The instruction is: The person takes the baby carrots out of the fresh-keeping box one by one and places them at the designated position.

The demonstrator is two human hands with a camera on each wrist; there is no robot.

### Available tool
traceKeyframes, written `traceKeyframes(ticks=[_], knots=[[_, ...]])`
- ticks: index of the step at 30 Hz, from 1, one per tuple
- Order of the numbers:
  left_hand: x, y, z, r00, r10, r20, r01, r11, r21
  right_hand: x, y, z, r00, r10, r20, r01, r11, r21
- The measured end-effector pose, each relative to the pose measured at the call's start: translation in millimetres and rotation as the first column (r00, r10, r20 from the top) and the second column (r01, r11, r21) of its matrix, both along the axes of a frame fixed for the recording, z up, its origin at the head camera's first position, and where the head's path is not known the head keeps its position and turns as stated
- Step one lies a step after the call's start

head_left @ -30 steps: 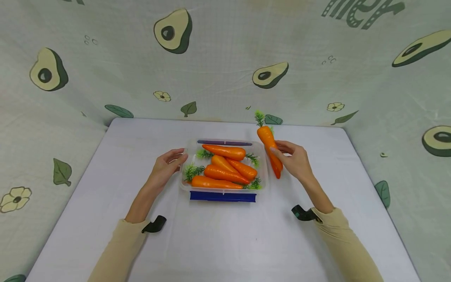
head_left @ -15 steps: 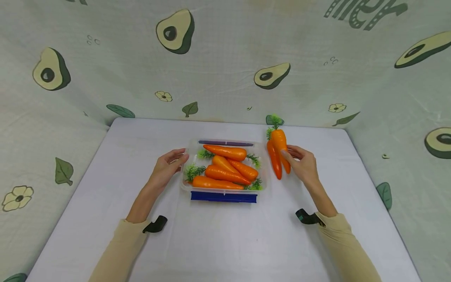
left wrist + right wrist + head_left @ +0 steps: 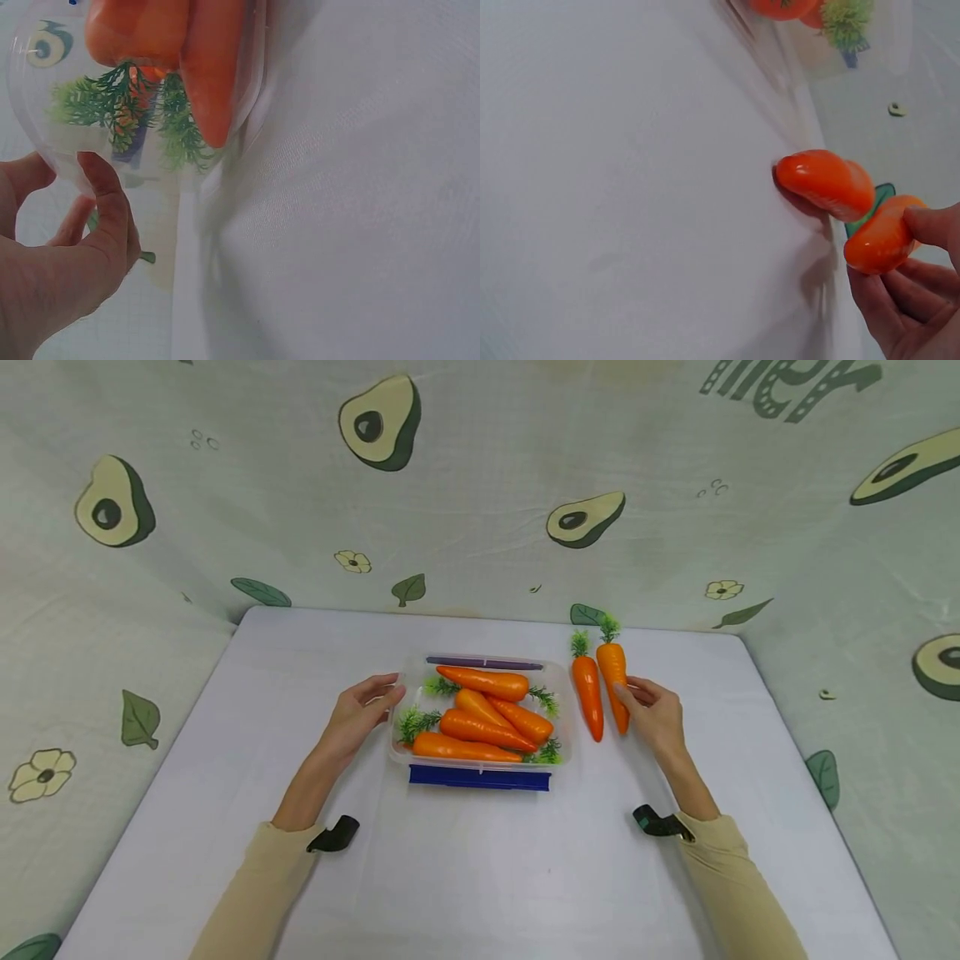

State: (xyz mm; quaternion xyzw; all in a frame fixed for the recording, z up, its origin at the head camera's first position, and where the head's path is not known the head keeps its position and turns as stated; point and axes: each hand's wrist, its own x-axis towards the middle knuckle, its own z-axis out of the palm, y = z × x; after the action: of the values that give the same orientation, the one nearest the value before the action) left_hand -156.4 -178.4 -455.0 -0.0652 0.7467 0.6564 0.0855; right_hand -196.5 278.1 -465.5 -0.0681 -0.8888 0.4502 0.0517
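A clear plastic box (image 3: 399, 752) with blue clips holds several orange carrots (image 3: 480, 750) with green tops. My left hand (image 3: 358, 714) grips the box's left wall, thumb and fingers on either side of its rim, as the left wrist view also shows (image 3: 75, 247). Right of the box, my right hand (image 3: 655, 714) pinches a carrot (image 3: 612, 668) between thumb and fingers. Just left of that one lies another carrot (image 3: 587, 693) on the table. In the right wrist view the pinched carrot (image 3: 877, 244) is beside the other carrot (image 3: 821, 180).
The table (image 3: 480, 877) has a white cover. Behind it and at both sides hangs a pale cloth (image 3: 465, 468) printed with avocados, leaves and flowers. A black wrist mount (image 3: 334, 834) is on the left sleeve, another (image 3: 658, 822) on the right.
My right hand has moved right with its carrot, from over the other carrot to beside it, and the two now stand apart. My left hand has stayed at the box.
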Motion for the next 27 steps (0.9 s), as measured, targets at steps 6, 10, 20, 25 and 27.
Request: traceKeyframes(ticks=[6,10,20,25,27], knots=[[-1.6,0.5,0.5,1.000,0.008,0.000,-0.008,0.999,0.032,-2.1,4.6,-6.3,0.999,-0.013,0.036,0.012,1.000,0.019],[-1.3,0.9,1.1,1.000,0.007,-0.003,-0.006,1.000,0.022,-2.8,7.0,-8.6,0.998,-0.004,0.066,0.001,0.999,0.045],[0.2,0.6,1.3,1.000,0.002,0.013,-0.002,1.000,0.000,-4.8,5.6,-7.5,0.995,0.003,0.097,-0.014,0.994,0.108],[1.0,0.4,1.5,1.000,0.006,0.017,-0.006,1.000,-0.001,-3.6,2.8,-3.1,0.995,0.008,0.103,-0.024,0.987,0.158],[1.0,0.2,1.4,1.000,0.008,0.018,-0.008,1.000,0.003,-3.4,3.2,-2.7,0.995,0.016,0.099,-0.033,0.984,0.174]])
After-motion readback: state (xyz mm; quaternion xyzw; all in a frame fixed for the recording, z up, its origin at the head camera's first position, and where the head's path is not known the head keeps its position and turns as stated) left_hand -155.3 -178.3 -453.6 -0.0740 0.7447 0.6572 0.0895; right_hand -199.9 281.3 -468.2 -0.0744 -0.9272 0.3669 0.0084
